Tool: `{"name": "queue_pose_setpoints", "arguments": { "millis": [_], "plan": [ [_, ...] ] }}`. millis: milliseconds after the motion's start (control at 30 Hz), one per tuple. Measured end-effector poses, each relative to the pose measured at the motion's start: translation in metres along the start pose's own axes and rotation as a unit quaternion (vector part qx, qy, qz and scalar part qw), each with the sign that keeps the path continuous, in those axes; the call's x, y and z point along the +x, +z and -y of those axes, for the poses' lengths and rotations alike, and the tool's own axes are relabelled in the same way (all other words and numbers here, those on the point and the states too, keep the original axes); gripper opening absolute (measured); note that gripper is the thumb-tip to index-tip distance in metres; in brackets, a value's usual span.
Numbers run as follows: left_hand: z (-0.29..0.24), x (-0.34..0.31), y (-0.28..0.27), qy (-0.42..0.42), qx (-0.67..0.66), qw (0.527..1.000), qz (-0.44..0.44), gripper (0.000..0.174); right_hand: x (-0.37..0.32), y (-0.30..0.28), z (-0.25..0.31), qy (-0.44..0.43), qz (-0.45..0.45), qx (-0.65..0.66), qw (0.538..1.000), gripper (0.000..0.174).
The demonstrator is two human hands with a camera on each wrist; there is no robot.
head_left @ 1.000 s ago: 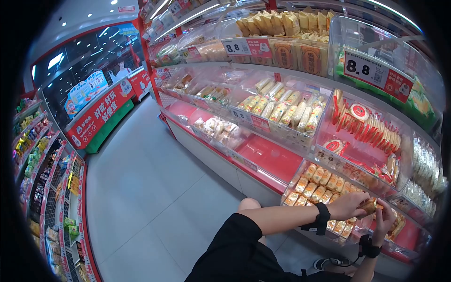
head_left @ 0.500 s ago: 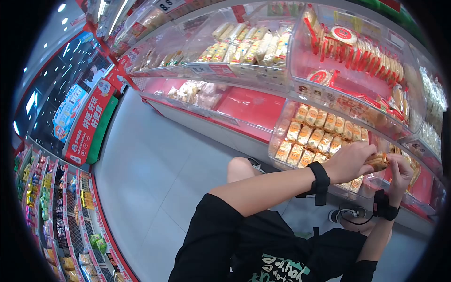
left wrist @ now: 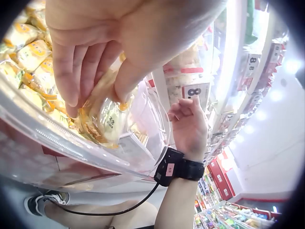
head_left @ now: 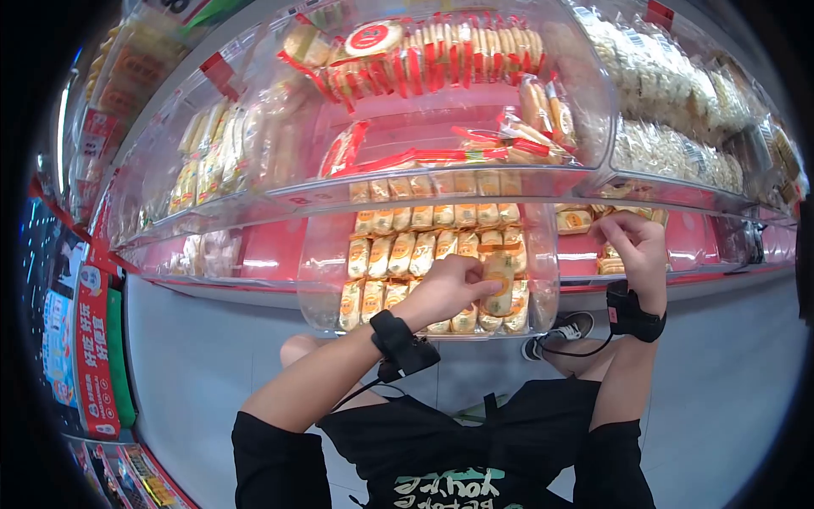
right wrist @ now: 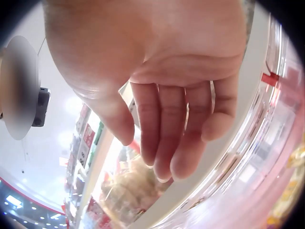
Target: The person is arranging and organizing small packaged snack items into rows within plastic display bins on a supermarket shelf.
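My left hand (head_left: pixel 445 293) pinches a gold-wrapped packaged pastry (head_left: pixel 498 287) between thumb and fingers, over the front right part of a clear bin (head_left: pixel 318 293). In the left wrist view the wrapped pastry (left wrist: pixel 107 121) is tilted under the fingertips, beside the rows in the bin. Similar wrapped pastries (head_left: pixel 400 253) stand in neat rows there. Farther right, my right hand (head_left: pixel 640 254) is raised in front of the neighbouring compartment, its fingers loosely bent. Nothing lies in the right hand (right wrist: pixel 162 109) in its own wrist view.
Above hangs a clear shelf bin with red-edged round packets (head_left: pixel 441 59). White puffed snacks in bags (head_left: pixel 670 93) fill the upper right. A few gold packets (head_left: pixel 575 222) lie in the compartment right of the bin. A shoe (head_left: pixel 570 329) shows below the shelf edge.
The view has turned right toward the shelf. The hands, together at a gold packet before, have parted; the left now holds a packet over the bin and the right is empty.
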State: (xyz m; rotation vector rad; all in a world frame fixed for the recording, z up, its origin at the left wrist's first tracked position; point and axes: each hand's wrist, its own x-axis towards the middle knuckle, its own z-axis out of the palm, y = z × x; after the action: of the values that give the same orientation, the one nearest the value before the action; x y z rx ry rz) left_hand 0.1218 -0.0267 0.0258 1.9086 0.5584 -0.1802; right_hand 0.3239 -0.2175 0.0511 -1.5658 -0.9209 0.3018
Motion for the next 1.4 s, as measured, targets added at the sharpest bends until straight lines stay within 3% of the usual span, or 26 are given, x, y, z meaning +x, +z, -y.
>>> {"name": "queue_pose_setpoints", "arguments": {
  "millis": [133,267,433,567,700,800,833,933,1167,1400],
  "plan": [
    [-0.002,0.008,0.007,-0.062,-0.057,0.995,0.057,0.036,0.010,-0.023,-0.035,0.038,-0.046,-0.156,0.986,0.018],
    [0.002,0.019,0.018,-0.083,-0.051,0.991,0.087,0.035,0.012,-0.020,-0.058,0.078,-0.065,-0.227,0.969,0.022],
    [-0.012,0.023,0.029,-0.106,-0.100,0.986,0.079,0.042,0.007,-0.025,-0.064,0.078,-0.001,-0.267,0.960,0.026],
    [-0.004,0.028,0.033,-0.097,-0.015,0.992,0.076,0.032,0.002,-0.049,-0.075,0.079,-0.067,-0.222,0.969,0.028],
    [-0.012,0.030,0.034,-0.123,0.091,0.984,0.096,0.031,0.000,-0.069,-0.079,0.172,-0.075,-0.398,0.898,0.030],
    [-0.008,0.032,0.035,-0.125,0.179,0.972,0.088,0.038,-0.005,-0.074,-0.087,0.200,-0.067,-0.411,0.887,0.031],
    [0.000,0.035,0.036,-0.112,0.208,0.968,0.079,0.041,-0.007,-0.072,-0.092,0.168,-0.091,-0.429,0.883,0.031],
    [0.000,0.034,0.038,-0.090,0.270,0.955,0.080,0.047,-0.013,-0.063,-0.081,0.223,-0.020,-0.500,0.837,0.031],
    [-0.010,0.022,0.025,-0.086,0.270,0.950,0.135,0.041,-0.012,-0.063,-0.079,0.247,0.069,-0.469,0.845,0.026],
    [-0.010,-0.005,-0.005,-0.051,0.270,0.952,0.135,0.034,-0.007,-0.053,-0.060,0.298,0.102,-0.489,0.813,0.028]
  ]
}}
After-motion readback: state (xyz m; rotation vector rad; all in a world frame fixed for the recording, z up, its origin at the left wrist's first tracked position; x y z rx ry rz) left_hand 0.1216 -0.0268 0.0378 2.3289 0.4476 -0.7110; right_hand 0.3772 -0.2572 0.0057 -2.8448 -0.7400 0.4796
